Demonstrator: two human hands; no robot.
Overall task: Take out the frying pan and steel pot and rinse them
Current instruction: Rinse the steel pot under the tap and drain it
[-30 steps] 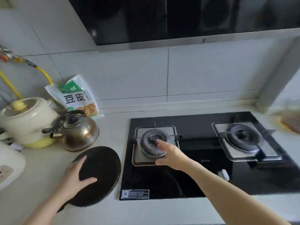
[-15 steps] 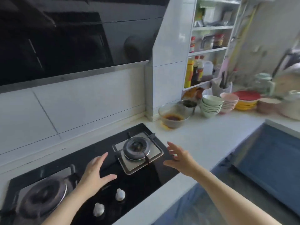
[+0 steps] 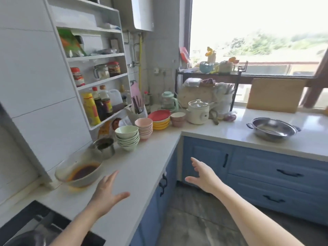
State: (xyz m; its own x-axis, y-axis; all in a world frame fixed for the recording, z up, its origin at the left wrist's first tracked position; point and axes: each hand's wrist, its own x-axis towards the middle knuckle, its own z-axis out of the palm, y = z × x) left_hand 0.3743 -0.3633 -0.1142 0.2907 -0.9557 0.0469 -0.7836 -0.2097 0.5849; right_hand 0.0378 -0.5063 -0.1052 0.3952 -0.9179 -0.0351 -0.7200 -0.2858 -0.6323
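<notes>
Both hands, left (image 3: pixel 104 190) and right (image 3: pixel 204 174), spread and holding nothing; steel pot (image 3: pixel 273 128) sits well apart on the desk (image 3: pixel 145 166), far right.

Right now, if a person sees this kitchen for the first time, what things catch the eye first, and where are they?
Both open hands reach forward in the foreground: the left hand over the white counter, the right hand before the blue cabinets. A steel pot sits on the counter at right, under the bright window. Stacked bowls stand in the corner, and a glass bowl of dark sauce sits at left.
</notes>
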